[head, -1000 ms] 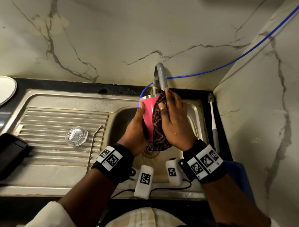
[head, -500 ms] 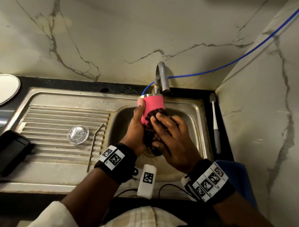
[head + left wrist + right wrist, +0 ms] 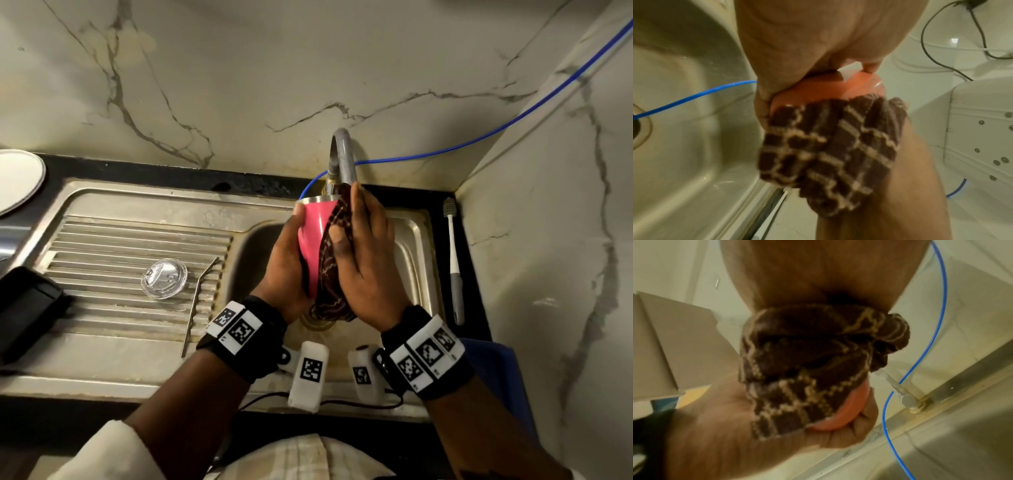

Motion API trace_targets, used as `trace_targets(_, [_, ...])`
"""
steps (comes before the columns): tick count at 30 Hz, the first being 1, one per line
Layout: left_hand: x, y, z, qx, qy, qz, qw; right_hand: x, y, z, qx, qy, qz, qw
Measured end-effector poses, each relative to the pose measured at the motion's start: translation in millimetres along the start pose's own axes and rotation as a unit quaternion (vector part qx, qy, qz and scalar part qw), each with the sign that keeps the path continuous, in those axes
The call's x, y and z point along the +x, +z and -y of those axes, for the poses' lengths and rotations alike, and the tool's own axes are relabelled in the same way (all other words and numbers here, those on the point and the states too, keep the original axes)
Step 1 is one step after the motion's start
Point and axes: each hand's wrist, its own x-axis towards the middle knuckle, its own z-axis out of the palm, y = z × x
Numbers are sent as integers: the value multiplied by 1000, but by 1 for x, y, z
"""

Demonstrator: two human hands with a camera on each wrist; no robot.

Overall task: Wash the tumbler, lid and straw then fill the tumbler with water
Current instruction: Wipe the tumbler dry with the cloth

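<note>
The left hand (image 3: 284, 270) wraps its fingers round the pink cup (image 3: 313, 233), and the right hand (image 3: 368, 260) beside it curls round a brown cloth (image 3: 330, 284) pressed on the cup.

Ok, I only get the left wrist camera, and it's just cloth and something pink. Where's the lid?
Observer: The head view shows it. The lid lies flat on the ribbed draining board, left of the basin.
Operator: Is anything next to it?
Observer: Yes, the straw. It lies on the same board just right of the lid, not touching it, with its bent end pointing away from the person.
</note>
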Motion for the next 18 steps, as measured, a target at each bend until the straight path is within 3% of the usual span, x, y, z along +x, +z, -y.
trace_targets(5, [14, -8, 3, -17, 0, -69, 997, -33, 5, 6, -94, -60, 39, 993])
trace_targets(11, [7, -9, 8, -35, -24, -57, 997, -47, -1, -15, -135, -169, 66, 974])
trace_targets(18, [-6, 11, 2, -5, -8, 6, 1000, 7, -12, -3, -4, -85, 16, 996])
